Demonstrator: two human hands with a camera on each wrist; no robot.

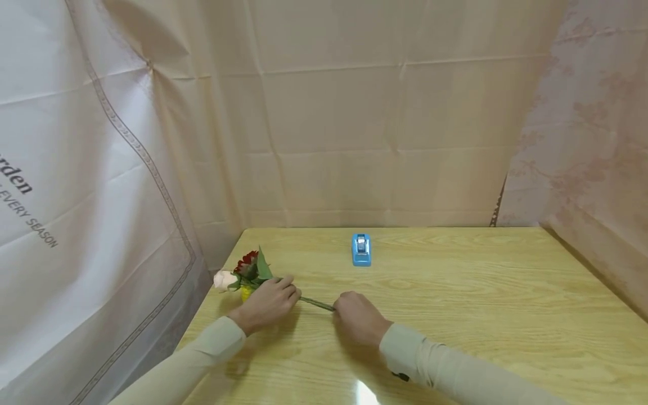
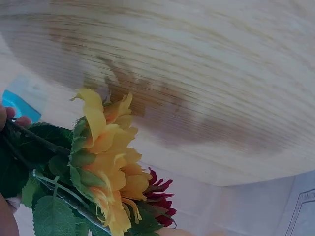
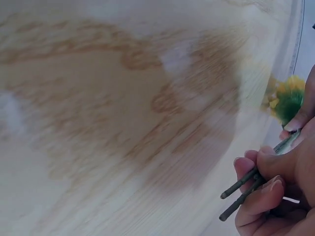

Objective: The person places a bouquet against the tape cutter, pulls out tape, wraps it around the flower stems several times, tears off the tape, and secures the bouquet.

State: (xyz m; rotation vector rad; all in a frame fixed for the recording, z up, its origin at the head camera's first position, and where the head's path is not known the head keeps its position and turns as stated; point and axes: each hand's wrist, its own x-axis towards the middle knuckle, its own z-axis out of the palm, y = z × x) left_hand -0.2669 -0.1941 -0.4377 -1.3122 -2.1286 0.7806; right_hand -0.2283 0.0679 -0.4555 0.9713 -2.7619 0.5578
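A small bunch of flowers lies across both hands, its heads to the left: a pale rose (image 1: 224, 280), a dark red flower (image 1: 246, 262) and a yellow sunflower (image 2: 115, 162). Just below the heads, among green leaves (image 2: 54, 214), my left hand (image 1: 270, 301) grips the stems. The green stems (image 1: 317, 304) run on to my right hand (image 1: 359, 315), which pinches them near their lower ends. Two cut stem ends (image 3: 238, 189) stick out past the right thumb and fingers in the right wrist view. My left palm hides part of the stems.
A blue tape dispenser (image 1: 361, 250) stands near the back of the wooden table (image 1: 481, 292), beyond the hands. Pale curtains (image 1: 385, 129) hang behind the table and along both sides.
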